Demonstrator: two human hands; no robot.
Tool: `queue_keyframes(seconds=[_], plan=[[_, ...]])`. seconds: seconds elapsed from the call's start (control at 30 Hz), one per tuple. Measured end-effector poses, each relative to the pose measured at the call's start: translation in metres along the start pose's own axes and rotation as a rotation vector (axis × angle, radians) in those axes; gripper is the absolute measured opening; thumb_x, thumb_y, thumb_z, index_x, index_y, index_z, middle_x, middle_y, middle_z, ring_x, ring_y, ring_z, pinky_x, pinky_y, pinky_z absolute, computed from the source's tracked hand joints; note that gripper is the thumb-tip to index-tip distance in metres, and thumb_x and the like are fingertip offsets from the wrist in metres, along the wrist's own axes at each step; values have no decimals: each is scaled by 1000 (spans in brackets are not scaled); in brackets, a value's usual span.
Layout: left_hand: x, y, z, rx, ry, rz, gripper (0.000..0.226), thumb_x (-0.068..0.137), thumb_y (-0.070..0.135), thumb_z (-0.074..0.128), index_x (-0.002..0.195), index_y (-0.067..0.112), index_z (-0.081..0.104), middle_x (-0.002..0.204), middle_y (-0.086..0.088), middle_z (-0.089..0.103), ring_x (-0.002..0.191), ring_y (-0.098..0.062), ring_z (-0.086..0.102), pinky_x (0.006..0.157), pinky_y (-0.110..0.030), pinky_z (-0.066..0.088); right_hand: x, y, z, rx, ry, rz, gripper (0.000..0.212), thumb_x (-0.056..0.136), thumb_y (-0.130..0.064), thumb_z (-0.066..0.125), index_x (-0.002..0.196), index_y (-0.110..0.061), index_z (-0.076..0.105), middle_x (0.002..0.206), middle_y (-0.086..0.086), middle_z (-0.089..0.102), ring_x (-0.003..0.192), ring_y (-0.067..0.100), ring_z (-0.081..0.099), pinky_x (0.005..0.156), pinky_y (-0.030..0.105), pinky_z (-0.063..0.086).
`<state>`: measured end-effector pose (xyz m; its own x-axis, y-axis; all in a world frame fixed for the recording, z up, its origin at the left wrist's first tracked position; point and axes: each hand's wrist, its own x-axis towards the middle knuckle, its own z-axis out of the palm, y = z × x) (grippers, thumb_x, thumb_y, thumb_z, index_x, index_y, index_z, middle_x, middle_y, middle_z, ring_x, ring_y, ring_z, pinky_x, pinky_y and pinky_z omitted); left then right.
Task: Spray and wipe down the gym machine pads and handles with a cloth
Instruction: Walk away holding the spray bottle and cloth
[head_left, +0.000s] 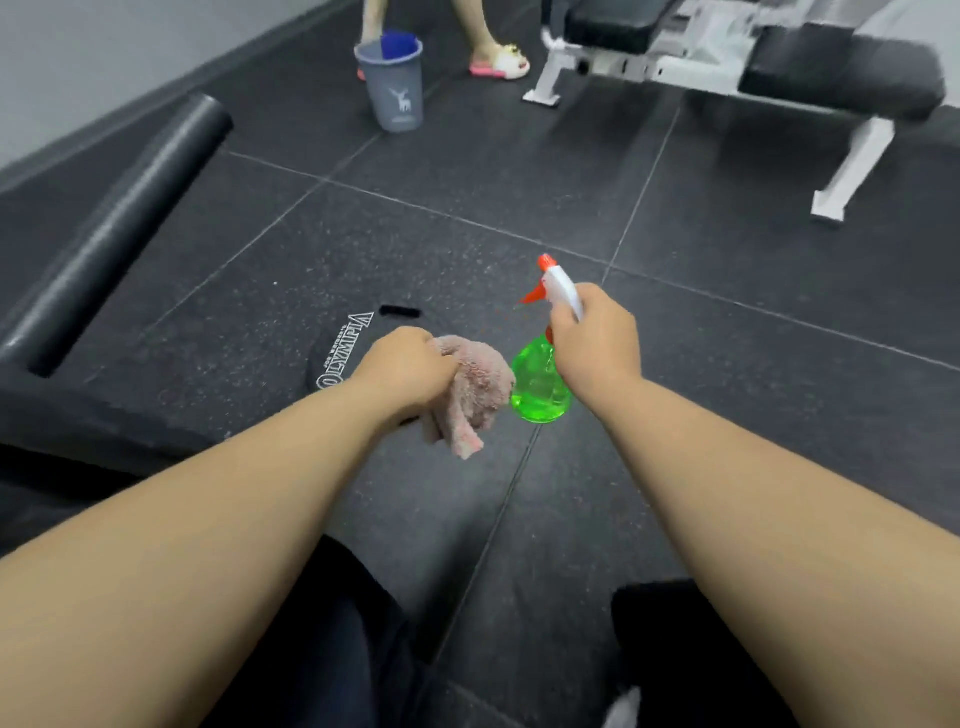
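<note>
A: Holding what in the left hand (402, 366)?
B: Gripping a bunched pink cloth (470, 395), with fingers curled tight round it and one end hanging below the fist.
A: And in the right hand (597, 338)?
B: Clutching a green spray bottle (537, 387) by the neck, with fingers wrapped round it and the orange nozzle (545, 262) pointing away. Cannot tell about a finger on the trigger (532, 295).
A: Touching, cloth and bottle?
B: Just beside each other, held above the dark rubber floor (675, 364); cannot tell about contact.
A: Seeing any machine pads?
B: Yes: a black roller pad (119, 228) low at left, well apart from both hands, and a black bench pad (841, 73) on a white frame (852, 166) at upper right.
A: Anything else?
B: A grey bucket (397, 98) with something blue inside, near another person's pink sandal (501, 65).
</note>
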<state>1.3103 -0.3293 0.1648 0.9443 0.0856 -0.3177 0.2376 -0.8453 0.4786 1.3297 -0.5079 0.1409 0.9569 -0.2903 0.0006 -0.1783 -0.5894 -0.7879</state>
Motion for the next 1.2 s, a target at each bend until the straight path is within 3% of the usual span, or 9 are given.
queue_keyframes(seconds=[0.1,0.23,0.33,0.5,0.57,0.7,0.93,1.1,1.2], plan=[[12,21,6,-4,-17,27,22,90,27,54,71,15,54,87,-9,67,91,-31,64,76,-32,48,14,17,-11,-11,18,58,26,102,-32,44,100,-10,58,91,7,64,82,30,56,63,37,38],[54,56,19,-51,-72,66,17,89,25,55,91,13,67,87,-8,72,86,-30,67,79,-36,55,44,53,-13,20,40,181,23,100,-29,46,100,-9,58,94,9,65,83,30,57,63,34,36],[86,83,18,-61,-130,94,16,89,22,55,90,12,67,80,-3,68,77,-24,60,66,-29,45,62,58,-20,61,106,296,9,95,-23,54,93,-15,54,86,4,58,76,25,50,58,34,26],[84,138,7,-99,-218,116,13,86,14,53,77,16,62,62,3,59,47,-6,51,46,-21,38,60,53,-62,103,116,447,9,86,-17,63,89,-15,54,73,-5,53,64,18,49,50,25,36],[68,180,-1,-100,-292,142,11,86,11,55,82,14,64,62,1,62,43,-5,54,42,-17,39,54,49,-104,149,149,536,9,85,-14,64,89,-14,55,72,-5,54,57,11,49,43,13,34],[24,265,-22,-75,-432,226,8,86,5,59,89,9,65,60,1,61,35,2,53,35,-10,35,30,38,-191,220,214,680,6,87,-11,61,89,-14,56,74,-3,55,51,3,48,37,11,33],[-79,428,-23,42,-702,395,15,91,12,61,75,10,60,50,3,58,32,-2,48,34,-13,34,-39,45,-373,191,461,948,9,90,-21,57,91,-17,49,90,7,62,79,30,59,64,33,41],[-154,553,12,199,-793,530,10,90,13,62,82,8,59,59,1,61,38,-2,53,42,-14,43,-82,87,-510,226,601,1063,14,88,-22,56,96,-12,50,97,18,66,81,41,67,74,50,56],[-195,618,44,182,-817,591,18,87,10,62,104,13,56,75,0,64,65,-19,65,76,-38,60,-109,110,-584,224,718,1068,16,88,-20,57,100,-11,53,99,18,67,81,40,67,75,50,55]])
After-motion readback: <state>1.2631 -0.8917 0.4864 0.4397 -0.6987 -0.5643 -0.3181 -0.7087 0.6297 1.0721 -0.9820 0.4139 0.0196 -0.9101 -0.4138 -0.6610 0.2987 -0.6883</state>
